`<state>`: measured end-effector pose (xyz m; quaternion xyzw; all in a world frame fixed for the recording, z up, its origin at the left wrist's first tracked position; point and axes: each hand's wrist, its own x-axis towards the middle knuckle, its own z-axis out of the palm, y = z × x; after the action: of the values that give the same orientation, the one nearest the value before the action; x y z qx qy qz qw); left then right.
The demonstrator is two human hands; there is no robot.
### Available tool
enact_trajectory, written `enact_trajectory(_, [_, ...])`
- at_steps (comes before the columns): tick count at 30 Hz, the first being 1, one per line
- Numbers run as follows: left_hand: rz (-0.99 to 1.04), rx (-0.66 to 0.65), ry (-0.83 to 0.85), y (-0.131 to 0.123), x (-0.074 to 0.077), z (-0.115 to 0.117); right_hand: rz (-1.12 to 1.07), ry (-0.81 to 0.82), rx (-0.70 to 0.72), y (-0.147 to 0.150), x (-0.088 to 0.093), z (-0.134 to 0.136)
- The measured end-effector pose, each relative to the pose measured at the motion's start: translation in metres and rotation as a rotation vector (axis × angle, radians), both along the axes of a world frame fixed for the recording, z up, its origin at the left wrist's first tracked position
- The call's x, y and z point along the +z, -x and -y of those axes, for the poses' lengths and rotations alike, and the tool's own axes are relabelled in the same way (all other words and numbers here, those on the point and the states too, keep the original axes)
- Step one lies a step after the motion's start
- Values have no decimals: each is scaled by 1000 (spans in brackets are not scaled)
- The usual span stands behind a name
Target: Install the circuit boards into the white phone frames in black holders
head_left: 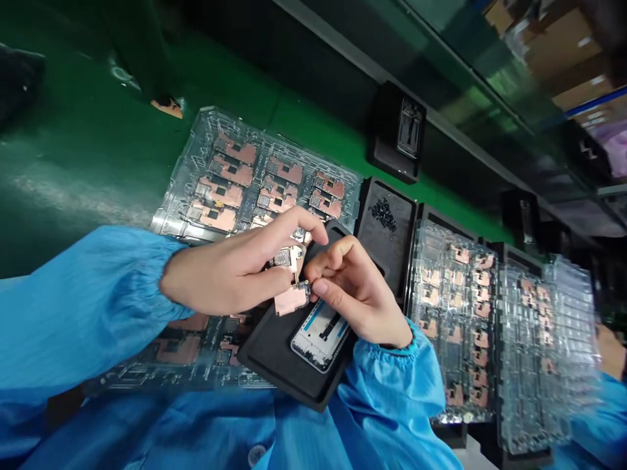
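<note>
The thin copper-shielded circuit board (291, 300), light and stiff but fragile, is held above a matte black tray (267, 352), pinched closed by the left grip (225, 271) and right grip (355, 294), and is best taken by its edges.

two hands (230, 271) (357, 294), one circuit board (291, 300), one phone frame (321, 336), one black tray (274, 359), two blue sleeves (83, 307) (392, 385)
</note>
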<state>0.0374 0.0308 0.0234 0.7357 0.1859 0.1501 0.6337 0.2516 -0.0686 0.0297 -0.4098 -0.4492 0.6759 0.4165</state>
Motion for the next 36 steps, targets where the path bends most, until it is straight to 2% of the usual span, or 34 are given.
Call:
enact_trajectory(5, [40, -91, 250, -1, -8, 0, -82, 107, 67, -3, -3, 1])
enact_trajectory(15, [69, -101, 343, -1, -7, 0, -34, 153, 105, -4, -5, 2])
enact_trajectory(26, [-23, -81, 198, -1, -9, -1, 74, 121, 77, 0, -3, 2])
enact_trajectory(36, [-61, -132, 62, -3, -11, -1, 324, 32, 124, 5, -1, 4])
